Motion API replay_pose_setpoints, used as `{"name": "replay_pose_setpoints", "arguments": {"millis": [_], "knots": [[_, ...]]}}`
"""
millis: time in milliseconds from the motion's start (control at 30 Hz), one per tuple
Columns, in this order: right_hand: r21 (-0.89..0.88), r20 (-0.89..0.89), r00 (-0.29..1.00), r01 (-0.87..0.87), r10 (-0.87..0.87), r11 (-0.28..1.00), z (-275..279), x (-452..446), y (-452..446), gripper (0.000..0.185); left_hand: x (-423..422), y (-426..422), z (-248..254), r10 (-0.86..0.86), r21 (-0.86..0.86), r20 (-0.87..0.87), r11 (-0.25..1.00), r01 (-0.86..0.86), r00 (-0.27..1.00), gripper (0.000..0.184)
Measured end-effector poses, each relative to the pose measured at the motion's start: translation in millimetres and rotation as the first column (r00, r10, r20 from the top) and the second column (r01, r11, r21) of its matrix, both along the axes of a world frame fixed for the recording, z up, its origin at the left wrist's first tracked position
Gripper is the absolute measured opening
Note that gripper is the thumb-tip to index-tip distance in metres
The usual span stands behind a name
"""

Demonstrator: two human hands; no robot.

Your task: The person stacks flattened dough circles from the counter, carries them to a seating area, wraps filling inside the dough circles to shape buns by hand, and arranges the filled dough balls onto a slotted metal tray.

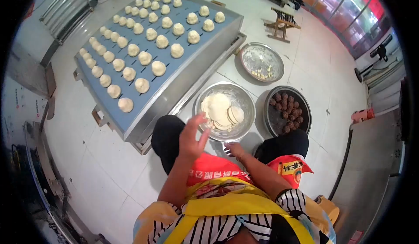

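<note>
My left hand (191,138) is raised at the lower left rim of a metal bowl (247,99), its fingers apart and nothing held. Flat pale dough rounds (219,107) lie stacked and overlapping in that bowl. Below the bowl's lower rim is my right hand (234,149), near my lap, with fingers spread and nothing visible in them. Dark brown balls (290,108) fill part of a dark round pan (273,121) to the right. Many pale dough balls (162,41) stand in rows on a blue-topped tray (183,65) at the upper left.
A second metal bowl (262,56) with pale scraps and flour sits behind the dough bowl. Farther back stands a small folding stool (283,24). A metal cabinet (366,156) is at the right, and a metal rack (67,12) at the upper left.
</note>
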State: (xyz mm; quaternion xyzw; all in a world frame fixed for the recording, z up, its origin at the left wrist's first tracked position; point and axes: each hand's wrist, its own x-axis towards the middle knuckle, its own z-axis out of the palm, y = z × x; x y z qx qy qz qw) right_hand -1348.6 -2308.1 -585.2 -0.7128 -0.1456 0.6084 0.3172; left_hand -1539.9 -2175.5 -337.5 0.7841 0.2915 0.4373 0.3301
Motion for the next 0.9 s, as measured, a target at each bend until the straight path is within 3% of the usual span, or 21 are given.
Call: {"name": "replay_pose_setpoints", "arguments": {"millis": [33, 67, 167, 233, 333, 433, 533, 600, 700, 767, 800, 833, 867, 900], "knots": [[0.010, -0.011, 0.999, 0.032, -0.032, 0.999, 5.1, 6.6, 4.1, 0.041, -6.5, 4.7, 4.2, 0.044, 0.066, 0.136, 0.996, -0.054, 0.990, 0.042], [0.015, -0.067, 0.997, 0.046, -0.045, 0.999, 8.7, 13.0, 6.2, 0.040, -19.0, 13.3, 11.2, 0.164, 0.129, 0.031, 0.977, -0.167, 0.986, 0.038], [-0.018, -0.093, 0.986, 0.134, -0.135, 0.991, 20.3, 24.3, 2.7, 0.041, -54.6, 59.4, 9.5, 0.407, 0.083, 0.074, 0.907, -0.412, 0.911, 0.040], [-0.054, -0.107, 0.973, 0.199, -0.204, 0.978, 19.3, 39.4, 14.4, 0.043, -82.9, 103.2, -22.0, 0.602, 0.246, -0.160, 0.792, -0.559, 0.783, 0.043], [-0.095, -0.090, 0.946, 0.304, -0.312, 0.948, -3.2, 55.1, 23.6, 0.046, -126.9, 149.4, -78.5, 0.689, 0.477, -0.410, 0.720, -0.504, 0.597, 0.044], [-0.221, -0.024, 0.880, 0.458, -0.475, 0.861, -61.2, 66.3, 11.4, 0.054, -141.2, 162.9, -98.2, 0.556, 0.342, -0.702, 0.811, -0.474, 0.445, 0.041], [-0.399, -0.120, 0.845, 0.440, -0.522, 0.805, -113.8, 64.2, -10.0, 0.066, -148.3, 180.0, -121.5, 0.303, 0.087, -0.893, 0.842, -0.533, 0.332, 0.043], [-0.477, -0.028, 0.783, 0.536, -0.622, 0.696, -104.7, 48.4, -3.2, 0.063, -143.4, 171.3, -111.6, 0.370, 0.185, -0.840, 0.883, -0.430, 0.397, 0.045], [-0.489, -0.159, 0.753, 0.502, -0.639, 0.713, -152.5, 41.0, -0.3, 0.058, -148.9, 174.6, -125.0, 0.422, 0.271, -0.803, 0.888, -0.372, 0.420, 0.047], [-0.382, -0.275, 0.573, 0.672, -0.772, 0.635, -165.7, 26.9, -2.1, 0.041, -156.8, 176.2, -132.7, 0.383, 0.258, -0.840, 0.905, -0.339, 0.383, 0.045], [-0.368, -0.219, 0.478, 0.767, -0.851, 0.526, -134.8, 10.7, 15.1, 0.035, -159.0, 172.5, -132.0, 0.390, 0.271, -0.833, 0.906, -0.324, 0.393, 0.044], [-0.359, -0.384, 0.485, 0.705, -0.785, 0.611, -179.4, 8.3, 12.1, 0.038, -160.4, 169.1, -130.4, 0.403, 0.290, -0.819, 0.905, -0.312, 0.408, 0.043], [-0.349, -0.499, 0.439, 0.687, -0.747, 0.637, -154.9, 6.7, 27.1, 0.042, -156.8, 170.0, -129.5, 0.429, 0.317, -0.795, 0.897, -0.309, 0.429, 0.042], [-0.428, -0.524, 0.291, 0.723, -0.801, 0.542, -140.4, 8.9, 39.1, 0.041, -153.6, 169.9, -125.3, 0.428, 0.322, -0.795, 0.898, -0.299, 0.429, 0.041]]}}
